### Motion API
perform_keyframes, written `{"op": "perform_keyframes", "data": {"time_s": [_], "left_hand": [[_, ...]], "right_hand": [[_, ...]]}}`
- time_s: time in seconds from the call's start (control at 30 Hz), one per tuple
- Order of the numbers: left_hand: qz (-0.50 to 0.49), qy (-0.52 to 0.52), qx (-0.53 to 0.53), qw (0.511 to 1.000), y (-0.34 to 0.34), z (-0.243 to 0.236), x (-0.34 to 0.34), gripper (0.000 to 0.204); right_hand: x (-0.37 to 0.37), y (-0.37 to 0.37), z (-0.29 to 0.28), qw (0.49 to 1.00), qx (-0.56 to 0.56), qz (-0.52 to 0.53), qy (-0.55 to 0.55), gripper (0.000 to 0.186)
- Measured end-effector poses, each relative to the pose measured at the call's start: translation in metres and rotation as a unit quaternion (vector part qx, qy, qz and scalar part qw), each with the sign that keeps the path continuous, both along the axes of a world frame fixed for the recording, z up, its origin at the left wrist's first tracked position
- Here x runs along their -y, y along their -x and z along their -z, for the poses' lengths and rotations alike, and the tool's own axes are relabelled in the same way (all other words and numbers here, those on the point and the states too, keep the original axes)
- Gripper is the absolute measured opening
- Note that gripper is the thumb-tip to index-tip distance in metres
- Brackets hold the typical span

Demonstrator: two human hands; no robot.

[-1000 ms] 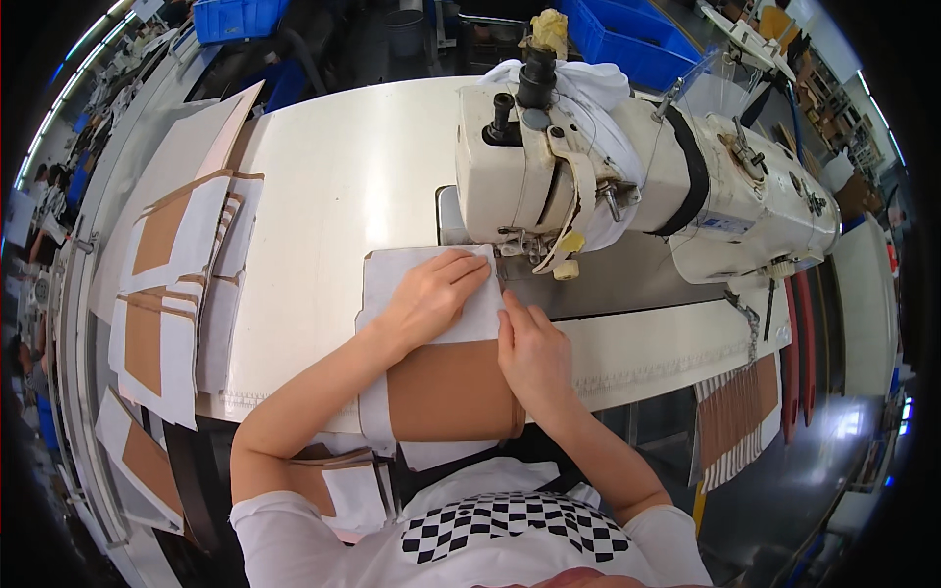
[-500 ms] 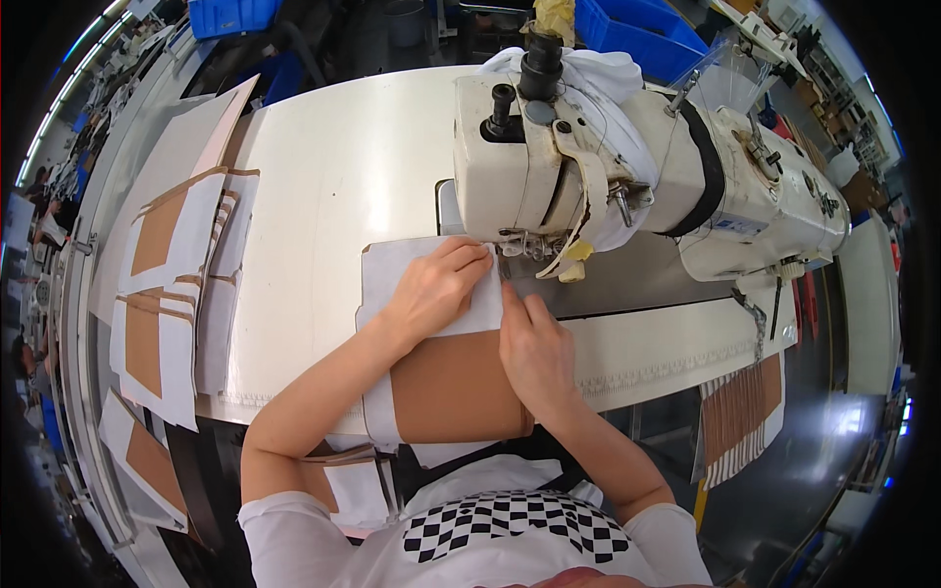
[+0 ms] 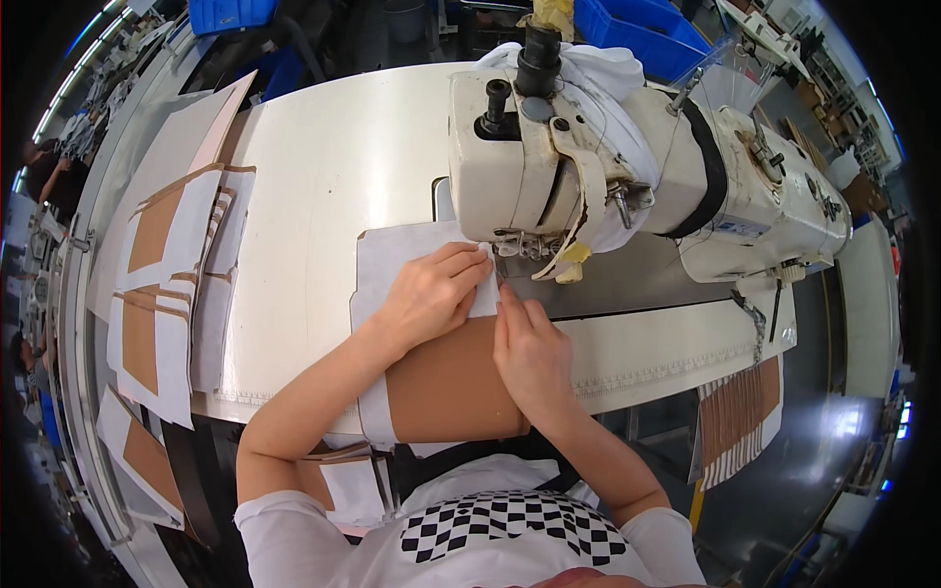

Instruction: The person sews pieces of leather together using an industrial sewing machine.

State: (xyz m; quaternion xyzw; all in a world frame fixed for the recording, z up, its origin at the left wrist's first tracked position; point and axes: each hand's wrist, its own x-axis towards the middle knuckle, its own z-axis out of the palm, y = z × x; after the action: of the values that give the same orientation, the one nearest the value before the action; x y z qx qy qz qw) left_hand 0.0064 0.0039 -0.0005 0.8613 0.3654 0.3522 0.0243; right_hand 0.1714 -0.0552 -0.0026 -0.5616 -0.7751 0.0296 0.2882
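Note:
A flat white-and-brown panel [image 3: 456, 387], its material unclear, lies on the sewing machine's table with its right edge by the presser foot [image 3: 524, 244]. My left hand [image 3: 436, 291] rests on the white part, fingers bent and pressed together on the panel near the foot. At the right edge my right hand [image 3: 532, 348] is closed, thumb and index finger pinching the panel's border just in front of the foot. The white sewing machine [image 3: 510, 176] stands beyond both hands. The needle's tip is too small to make out.
Stacks of similar white-and-brown panels [image 3: 157, 230] lie at the left of the table [image 3: 304, 186]. More striped pieces [image 3: 740, 421] hang at the right front edge. White cloth [image 3: 608, 73] drapes over the machine. Blue bins [image 3: 642, 39] stand behind.
The panel has slid a little away from me, along the presser foot. Both hands keep their hold and have barely shifted.

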Motion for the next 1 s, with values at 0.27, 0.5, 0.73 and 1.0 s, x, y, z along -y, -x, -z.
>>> {"op": "perform_keyframes", "data": {"time_s": [0.27,0.5,0.73,1.0], "left_hand": [[-0.012,0.014,-0.045,0.999,0.004,0.003,-0.005,0.028],[0.015,0.026,-0.020,0.999,0.013,-0.001,-0.007,0.028],[0.001,0.013,-0.027,1.000,0.013,0.000,-0.013,0.024],[0.025,0.027,-0.010,0.999,0.005,-0.004,0.005,0.022]], "right_hand": [[-0.006,0.002,-0.001,1.000,0.000,0.006,-0.004,0.023],[0.000,-0.002,-0.001,1.000,0.005,-0.003,0.014,0.029],[-0.006,0.000,0.004,1.000,0.016,-0.007,-0.021,0.034],[0.001,-0.003,0.001,1.000,0.019,-0.011,0.009,0.037]]}}
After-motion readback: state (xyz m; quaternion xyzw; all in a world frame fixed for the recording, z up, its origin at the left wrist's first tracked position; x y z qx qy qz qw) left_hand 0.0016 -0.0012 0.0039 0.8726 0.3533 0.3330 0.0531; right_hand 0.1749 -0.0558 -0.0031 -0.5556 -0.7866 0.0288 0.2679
